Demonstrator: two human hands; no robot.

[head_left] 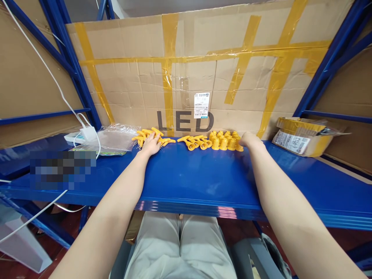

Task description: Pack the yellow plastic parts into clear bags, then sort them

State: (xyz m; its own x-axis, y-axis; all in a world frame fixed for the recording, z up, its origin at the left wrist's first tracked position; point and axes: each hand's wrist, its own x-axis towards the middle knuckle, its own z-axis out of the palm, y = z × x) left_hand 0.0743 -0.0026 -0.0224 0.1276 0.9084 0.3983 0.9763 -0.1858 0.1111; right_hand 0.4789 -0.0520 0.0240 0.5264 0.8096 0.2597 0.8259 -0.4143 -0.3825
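Along the back of the blue table, my left hand (151, 144) rests on a pile of yellow branching pieces (167, 142), its fingers apart. To the right of that pile lie several yellow pieces with round open ends (197, 143). Beside them stand several yellow cup-shaped pieces (223, 143) in close rows. At their right end is my right hand (248, 140), touching or right beside the last cups; its fingers are mostly hidden behind the hand and wrist.
A taped cardboard box (302, 137) sits at the right. Plastic bags (116, 138), a white plug with cables (89, 133) and a blurred dark object (62, 166) lie at the left. A large cardboard sheet (139, 89) stands behind, between blue posts.
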